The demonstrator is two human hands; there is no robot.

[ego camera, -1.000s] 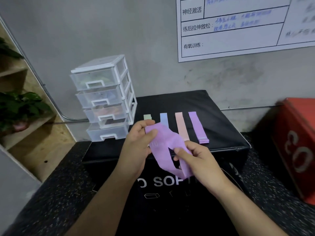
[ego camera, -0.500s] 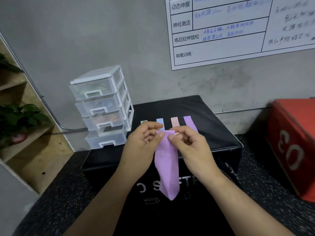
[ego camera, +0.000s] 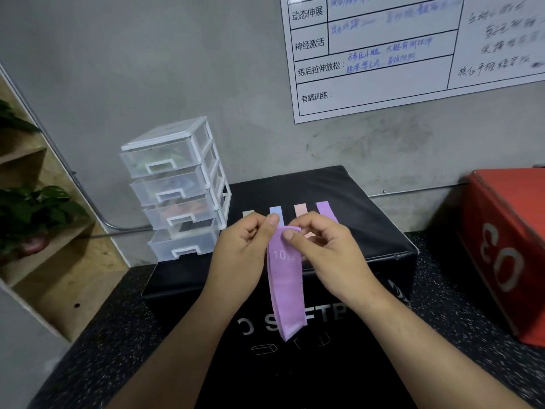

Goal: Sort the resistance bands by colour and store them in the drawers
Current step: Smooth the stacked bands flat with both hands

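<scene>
Far left on the black padded box (ego camera: 354,228) stands a clear plastic drawer unit (ego camera: 177,187) with four drawers. The upper three show faint green, blue and peach contents. I can make out no colour in the bottom drawer (ego camera: 185,245), so it is likely where purple goes.

The left hand (ego camera: 244,249) pinches the upper left corner of a purple band (ego camera: 285,287) between thumb and forefinger, with the other fingers curled in. The band hangs straight down from that top edge, in the air in front of the box's front face. It is flattened into a double layer, and "10 LB" is printed near the top. The right hand (ego camera: 321,252) pinches the same top edge on its right side, fingers bent round it.

The band looks thin, light and limp. It drapes under its own weight and will not hold a shape, so it will probably need folding or rolling before it fits a shallow drawer. The surface looks matte, so it will likely grip skin rather than slip. It seems in no way fragile, and a light pinch is enough. Holding it by the folded ends keeps both layers together. One hand will have to let go to pull the drawer handle.

Behind the hands, four bands lie side by side on the box top: a green band (ego camera: 247,213) mostly hidden, a blue band (ego camera: 276,211), a peach band (ego camera: 300,208) and a second purple band (ego camera: 326,208).
</scene>
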